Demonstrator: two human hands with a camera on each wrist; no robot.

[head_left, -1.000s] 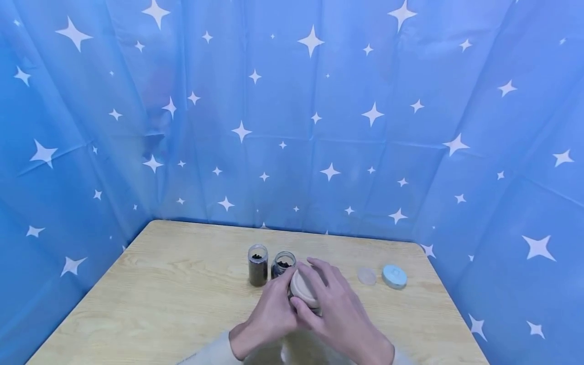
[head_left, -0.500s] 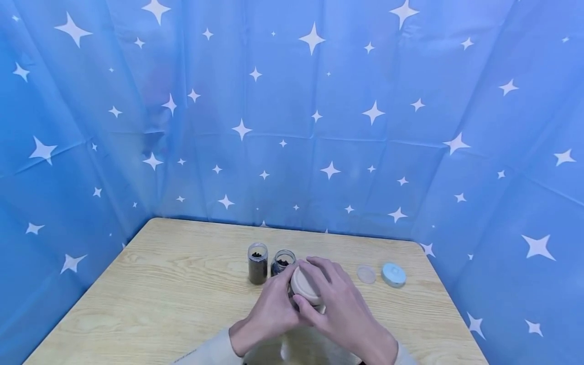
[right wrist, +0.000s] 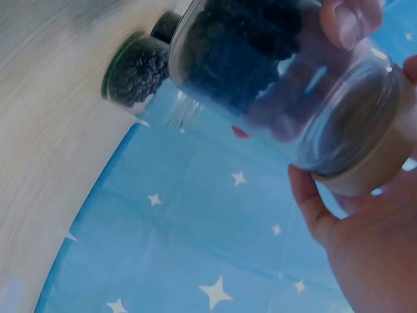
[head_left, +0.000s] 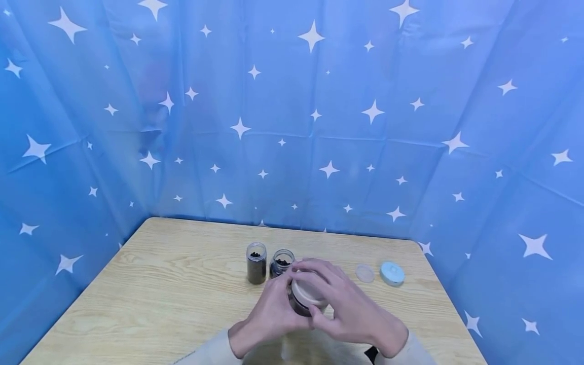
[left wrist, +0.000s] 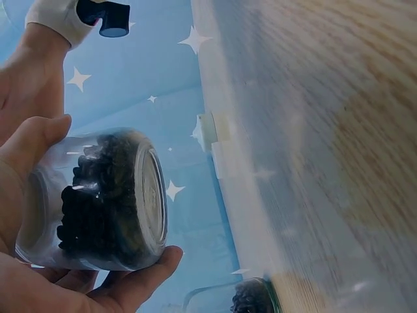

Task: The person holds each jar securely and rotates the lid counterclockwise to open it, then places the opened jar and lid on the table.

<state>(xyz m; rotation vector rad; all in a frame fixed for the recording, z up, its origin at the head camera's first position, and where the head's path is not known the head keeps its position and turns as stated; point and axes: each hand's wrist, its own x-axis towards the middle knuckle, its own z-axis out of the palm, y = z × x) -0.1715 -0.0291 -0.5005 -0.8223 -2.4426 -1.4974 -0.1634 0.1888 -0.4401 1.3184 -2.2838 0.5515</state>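
My left hand grips a clear jar of dark, lumpy pieces around its side. The jar is held just above the table, its base facing the wood in the left wrist view. On top sits a cream lid. My right hand holds this lid by its rim, thumb on the near side and fingers on the far side. Right behind the hands stands a second glass jar with dark pieces, uncovered. Left of it is a taller, narrow jar, also uncovered and filled with dark pieces.
A light blue lid lies at the right of the wooden table. Beside it is a thin translucent disc. A blue star-patterned curtain hangs behind and along both sides.
My right hand has turned on the lid, its wrist swinging to the right and its thumb shifting right along the rim. The left hand keeps its grip on the jar.
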